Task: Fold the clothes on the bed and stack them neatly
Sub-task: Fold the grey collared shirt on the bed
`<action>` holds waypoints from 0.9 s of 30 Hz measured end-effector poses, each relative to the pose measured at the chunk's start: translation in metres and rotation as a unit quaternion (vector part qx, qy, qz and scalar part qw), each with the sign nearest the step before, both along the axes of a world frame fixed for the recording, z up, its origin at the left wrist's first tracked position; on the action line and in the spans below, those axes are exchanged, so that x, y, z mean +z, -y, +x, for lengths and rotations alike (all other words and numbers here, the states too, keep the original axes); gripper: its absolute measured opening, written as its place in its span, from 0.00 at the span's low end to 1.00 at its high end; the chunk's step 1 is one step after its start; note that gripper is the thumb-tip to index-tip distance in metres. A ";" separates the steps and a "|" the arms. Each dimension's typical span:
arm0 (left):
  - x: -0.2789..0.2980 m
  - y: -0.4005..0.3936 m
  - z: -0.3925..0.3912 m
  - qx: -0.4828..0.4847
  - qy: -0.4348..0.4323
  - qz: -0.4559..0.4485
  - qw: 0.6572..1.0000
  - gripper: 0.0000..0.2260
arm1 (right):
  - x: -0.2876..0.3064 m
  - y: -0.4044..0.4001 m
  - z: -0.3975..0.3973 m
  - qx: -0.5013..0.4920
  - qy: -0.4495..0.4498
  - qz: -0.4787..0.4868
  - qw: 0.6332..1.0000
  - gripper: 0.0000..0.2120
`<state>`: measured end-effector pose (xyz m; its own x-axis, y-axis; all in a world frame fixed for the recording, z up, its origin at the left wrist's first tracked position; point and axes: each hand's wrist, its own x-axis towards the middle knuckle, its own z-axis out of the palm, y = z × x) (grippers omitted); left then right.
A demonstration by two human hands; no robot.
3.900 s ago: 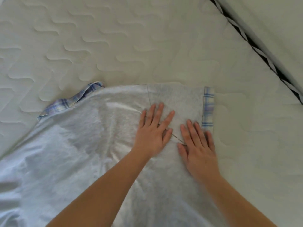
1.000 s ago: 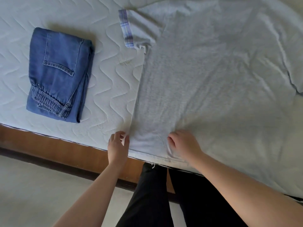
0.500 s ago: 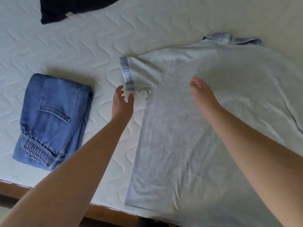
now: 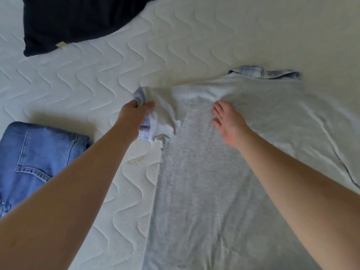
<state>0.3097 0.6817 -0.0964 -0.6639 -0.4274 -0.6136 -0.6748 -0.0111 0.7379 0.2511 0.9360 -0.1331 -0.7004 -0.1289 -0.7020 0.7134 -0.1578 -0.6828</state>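
Note:
A light grey T-shirt with plaid collar and cuff trim lies spread face down on the white quilted mattress. My left hand grips the shirt's left sleeve at its plaid cuff, and the sleeve is bunched and lifted a little. My right hand hovers or rests with straight fingers over the shirt near the left shoulder. The plaid collar shows at the far edge. Folded blue jeans lie at the left.
A dark navy garment lies crumpled at the top left of the mattress. Bare mattress stretches between it and the jeans and beyond the collar.
My left hand has reached the plaid cuff and taken hold of the sleeve, bunching it. My right hand has stayed over the shoulder area. The view has tilted slightly toward the far side of the bed.

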 end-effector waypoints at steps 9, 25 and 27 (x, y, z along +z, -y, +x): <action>0.057 -0.153 -0.015 -0.263 -0.176 -0.069 0.946 0.12 | 0.012 -0.035 -0.007 -0.069 0.045 -0.105 0.991 0.24; 0.000 -0.129 -0.130 -0.575 -0.011 -0.365 0.732 0.27 | 0.010 -0.104 0.033 0.039 -0.068 0.248 0.966 0.10; -0.004 -0.130 -0.154 -0.632 0.021 -0.370 0.681 0.19 | 0.011 -0.104 0.033 0.003 -0.062 0.213 0.975 0.04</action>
<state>0.1557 0.8122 -0.1008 -0.7764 0.2673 -0.5708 0.1795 0.9619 0.2063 0.2837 1.0401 -0.1223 -0.7830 0.1506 -0.6036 0.6218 0.1627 -0.7661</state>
